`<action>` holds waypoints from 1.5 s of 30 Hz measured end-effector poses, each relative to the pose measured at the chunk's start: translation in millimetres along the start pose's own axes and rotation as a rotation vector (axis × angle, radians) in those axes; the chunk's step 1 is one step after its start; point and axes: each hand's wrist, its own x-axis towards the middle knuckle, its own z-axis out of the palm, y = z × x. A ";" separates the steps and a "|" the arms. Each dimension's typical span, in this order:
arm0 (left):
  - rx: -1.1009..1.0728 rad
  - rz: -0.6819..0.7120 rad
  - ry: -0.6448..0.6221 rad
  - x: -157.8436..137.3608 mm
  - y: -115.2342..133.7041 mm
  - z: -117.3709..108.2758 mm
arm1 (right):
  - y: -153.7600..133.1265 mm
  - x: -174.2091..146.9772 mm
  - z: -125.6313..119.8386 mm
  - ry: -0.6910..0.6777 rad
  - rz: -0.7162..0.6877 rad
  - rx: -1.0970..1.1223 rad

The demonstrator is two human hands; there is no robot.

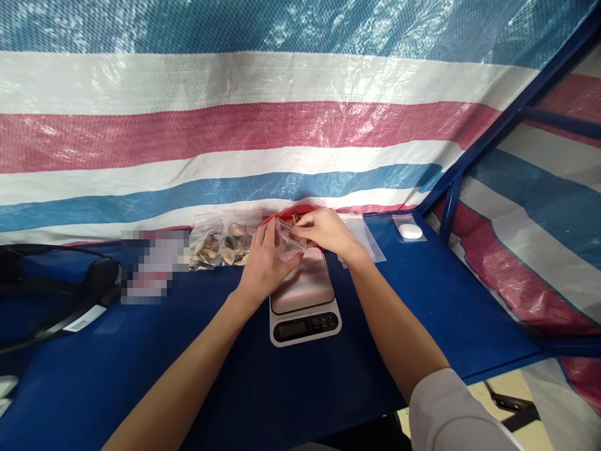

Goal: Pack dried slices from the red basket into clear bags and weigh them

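A clear plastic zip bag [285, 237] is stretched between my hands, above the back of the white kitchen scale [304, 282]. My left hand [267, 266] grips its left side, fingers forward and thumb across the near edge. With thumb and fingers pinched together, my right hand [326, 232] holds the bag's upper right edge; whether anything else is in that pinch is hidden. Behind my hands lies a red plastic bag [303, 209] with brownish pieces partly showing. The scale's display looks blank. Left of my left hand are clear bags of dried brown slices [220, 245].
Flat clear bags [364, 238] lie right of my right hand. Farther right, a white rounded object [410, 231] rests on a small clear bag. A black strap-like device [84, 282] sits at the left. Striped sheeting [235, 131] rises behind the blue table [451, 300].
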 end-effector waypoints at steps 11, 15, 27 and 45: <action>-0.106 -0.026 0.052 6.3 3.3 -13.6 | -1.0 -5.0 -15.9 0.129 -0.218 -0.026; -0.096 -0.003 0.027 6.5 3.1 -12.3 | -12.7 -9.8 -12.3 0.072 -0.312 -0.023; -0.113 0.041 0.005 2.4 -1.9 -6.6 | -6.8 -6.5 -3.6 -0.084 -0.303 -0.035; -0.171 -0.063 0.077 7.4 6.5 -16.9 | 3.1 -3.5 -11.8 0.032 -0.254 0.225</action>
